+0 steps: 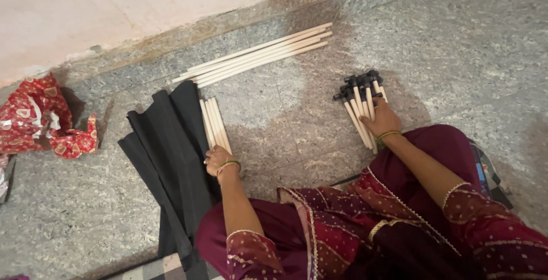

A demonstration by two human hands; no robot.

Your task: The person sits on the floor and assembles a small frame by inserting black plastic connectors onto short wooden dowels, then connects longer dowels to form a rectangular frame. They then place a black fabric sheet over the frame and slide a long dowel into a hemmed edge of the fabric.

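Note:
My left hand rests on the near ends of a few short pale wooden sticks lying on the stone floor beside a pile of black cloth pieces. My right hand lies closed over a bundle of short pale sticks with black caps on the floor to the right. Several long pale wooden sticks lie side by side farther away, near the wall's base. Both wrists wear bangles.
A crumpled red patterned wrapper lies at the left by the wall. The pale wall runs along the top. My maroon embroidered clothing fills the lower right. A dark damp patch marks the floor.

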